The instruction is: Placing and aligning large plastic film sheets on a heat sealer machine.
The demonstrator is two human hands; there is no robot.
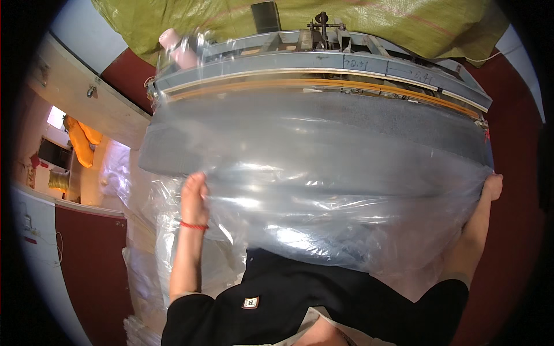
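A wide sheet of clear plastic film (pixel 306 199) stretches between my two hands, wrinkled and shiny along its near part. It lies over a grey work surface (pixel 404 118), and its near edge hangs down in front of my body. My left hand (pixel 195 193) is closed on the film left of the middle, near the surface's front edge. At the far right, my right hand (pixel 492 187) grips the other end of the film, its fingers closed. I cannot tell whether the film is one layer or a bag.
Behind the surface stands a long grey metal bar frame (pixel 277 63) with orange strips (pixel 259 84) along it. A pink roll (pixel 179 49) sits at its left end. Green sheeting (pixel 392 26) covers the back. More clear plastic (pixel 167 230) is heaped at left, near an open doorway (pixel 81 155).
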